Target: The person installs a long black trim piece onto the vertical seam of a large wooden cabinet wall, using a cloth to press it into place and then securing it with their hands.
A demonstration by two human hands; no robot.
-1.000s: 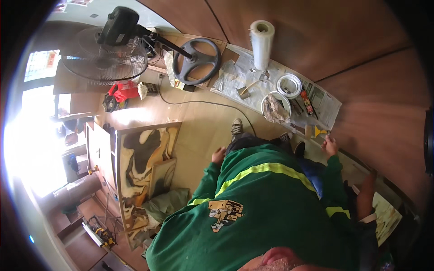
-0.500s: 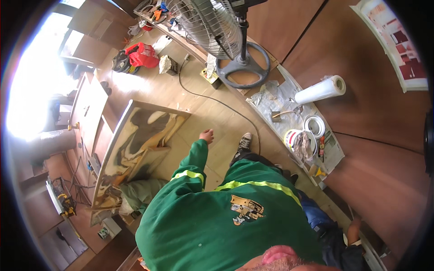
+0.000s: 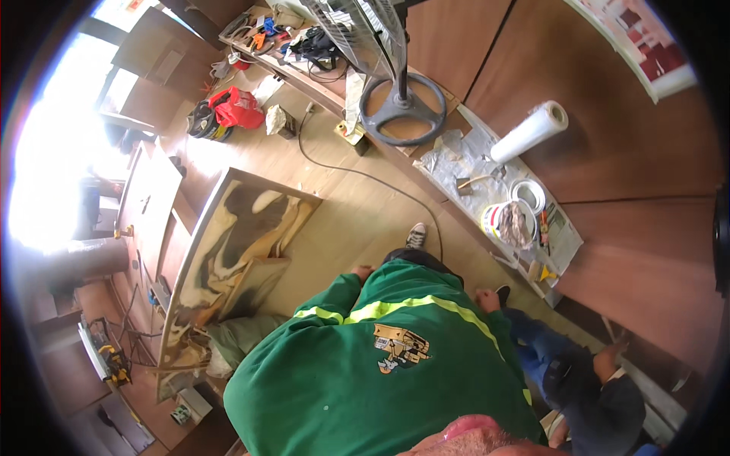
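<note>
My left hand (image 3: 363, 270) hangs in front of my waist, close against the green sweatshirt (image 3: 411, 311). Its fingers are mostly hidden, so whether they are curled cannot be made out. On the other side of my body, my right hand (image 3: 487, 298) hangs low with its fingers curled in, and no object shows in it. Neither hand touches the things around. Nearest to my left hand leans a large marble-patterned panel (image 3: 236, 228), brown, black and cream. To the right of my right hand a bench holds a white bucket (image 3: 508, 224) with crumpled material inside.
A grey-based standing fan (image 3: 403, 106) and a plastic-wrapped roll (image 3: 530, 131) stand along the bench. A black cable (image 3: 372, 176) crosses the floor ahead. Another person in jeans (image 3: 532, 346) is close at my right. A red bag (image 3: 236, 108) lies further off.
My left hand has drawn back toward my waist. My right hand has come into view beside my body. The other person at the right shows more of their body and has shifted position.
</note>
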